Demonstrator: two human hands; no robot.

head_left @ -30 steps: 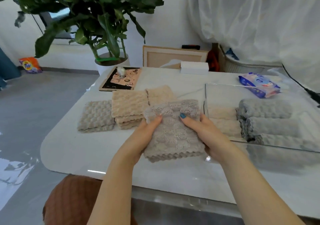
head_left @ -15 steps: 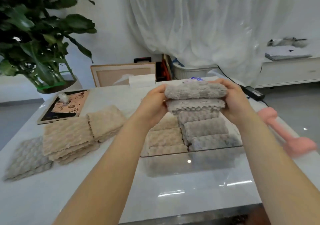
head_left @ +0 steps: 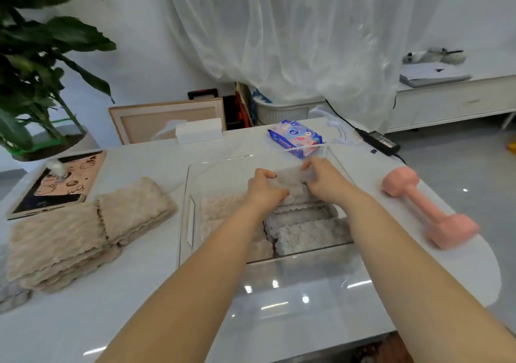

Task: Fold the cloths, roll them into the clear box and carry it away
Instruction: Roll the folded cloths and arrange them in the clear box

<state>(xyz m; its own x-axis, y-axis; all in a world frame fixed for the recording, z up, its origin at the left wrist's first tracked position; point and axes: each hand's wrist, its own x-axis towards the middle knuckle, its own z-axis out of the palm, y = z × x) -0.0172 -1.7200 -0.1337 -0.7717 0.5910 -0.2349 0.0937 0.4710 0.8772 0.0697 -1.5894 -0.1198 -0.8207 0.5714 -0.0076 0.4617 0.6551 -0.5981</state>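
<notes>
A clear box (head_left: pixel 186 223) stands on the white table, with rolled grey cloths (head_left: pixel 310 231) on its right side and beige rolls (head_left: pixel 220 209) on its left. Both my hands are down inside it. My left hand (head_left: pixel 264 188) and my right hand (head_left: pixel 325 177) grip the two ends of a rolled grey cloth (head_left: pixel 289 179), which lies behind the other grey rolls. Left of the box lie folded beige cloths (head_left: pixel 83 228) in a stack, and a grey one (head_left: pixel 11 295) shows at the frame's left edge.
A pink dumbbell (head_left: pixel 430 209) lies right of the box. Behind the box sit a blue wipes pack (head_left: pixel 296 137) and a white tissue box (head_left: pixel 198 130). A drawing tablet (head_left: pixel 55 184) and a potted plant (head_left: pixel 36 83) are at the far left.
The rolled grey cloth, held above the box half a second ago, has been lowered into it behind the other grey rolls. One second ago it was being rolled in front of me.
</notes>
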